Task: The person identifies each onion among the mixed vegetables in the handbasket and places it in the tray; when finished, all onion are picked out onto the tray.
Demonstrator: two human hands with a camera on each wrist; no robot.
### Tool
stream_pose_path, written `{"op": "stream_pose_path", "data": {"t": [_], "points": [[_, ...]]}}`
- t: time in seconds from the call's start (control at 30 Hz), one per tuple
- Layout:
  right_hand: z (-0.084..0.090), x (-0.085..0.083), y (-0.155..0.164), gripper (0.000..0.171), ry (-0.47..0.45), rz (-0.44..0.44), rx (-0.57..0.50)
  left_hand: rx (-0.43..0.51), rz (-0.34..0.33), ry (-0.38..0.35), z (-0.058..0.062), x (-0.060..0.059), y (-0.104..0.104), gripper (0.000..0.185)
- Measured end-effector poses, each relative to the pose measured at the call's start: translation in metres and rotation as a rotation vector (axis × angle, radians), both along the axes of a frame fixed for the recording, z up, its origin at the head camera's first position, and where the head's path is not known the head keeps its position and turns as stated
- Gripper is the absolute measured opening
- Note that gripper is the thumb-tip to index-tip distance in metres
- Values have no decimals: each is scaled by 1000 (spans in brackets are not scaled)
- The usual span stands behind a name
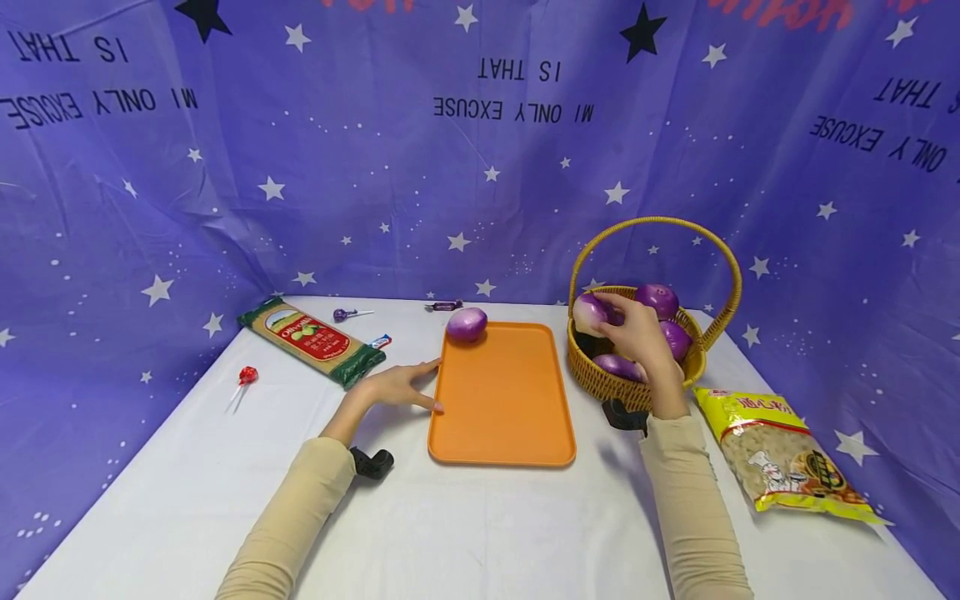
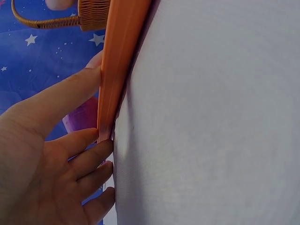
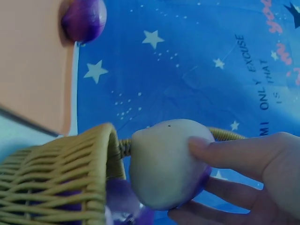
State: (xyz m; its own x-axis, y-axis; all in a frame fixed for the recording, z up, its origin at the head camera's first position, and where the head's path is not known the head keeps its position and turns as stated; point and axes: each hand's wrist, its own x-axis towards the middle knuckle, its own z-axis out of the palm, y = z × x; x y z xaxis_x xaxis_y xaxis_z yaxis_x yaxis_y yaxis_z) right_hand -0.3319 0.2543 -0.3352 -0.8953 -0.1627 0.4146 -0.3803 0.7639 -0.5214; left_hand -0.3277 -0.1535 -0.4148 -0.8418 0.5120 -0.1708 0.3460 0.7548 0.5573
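Sleeves up front; my left hand (image 1: 397, 387) lies flat, bracing the orange plastic tray (image 1: 501, 400). Right hand (image 1: 637, 333) grips a round purple-white onion (image 1: 590, 312) above the woven wicker basket (image 1: 600, 379). I'd lift clear of the rim.

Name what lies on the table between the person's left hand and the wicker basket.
The orange tray, one purple onion at its far edge. The left hand touches its near side; the basket stands just beyond. Head view.

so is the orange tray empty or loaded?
Loaded: one purple onion lies at the far-left corner of the orange tray; nothing else is on it.
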Motion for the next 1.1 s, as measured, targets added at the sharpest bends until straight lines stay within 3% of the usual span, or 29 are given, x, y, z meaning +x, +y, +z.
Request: {"op": "stream_pose_path", "data": {"t": [0.37,0.53,0.93,1.1], "points": [[8,9,-26,50,124,45,-37,8,-1,1,-1,0,-1,97],[4,8,-42,50,114,89,-15,0,4,3,-2,-1,-1,97],[-22,-8,-74,46,131,213,62,-4,14,-2,-2,-2,-3,97],[-40,-24,-84,45,77,238,111,-1,11,-3,-4,-2,-3,97]]}}
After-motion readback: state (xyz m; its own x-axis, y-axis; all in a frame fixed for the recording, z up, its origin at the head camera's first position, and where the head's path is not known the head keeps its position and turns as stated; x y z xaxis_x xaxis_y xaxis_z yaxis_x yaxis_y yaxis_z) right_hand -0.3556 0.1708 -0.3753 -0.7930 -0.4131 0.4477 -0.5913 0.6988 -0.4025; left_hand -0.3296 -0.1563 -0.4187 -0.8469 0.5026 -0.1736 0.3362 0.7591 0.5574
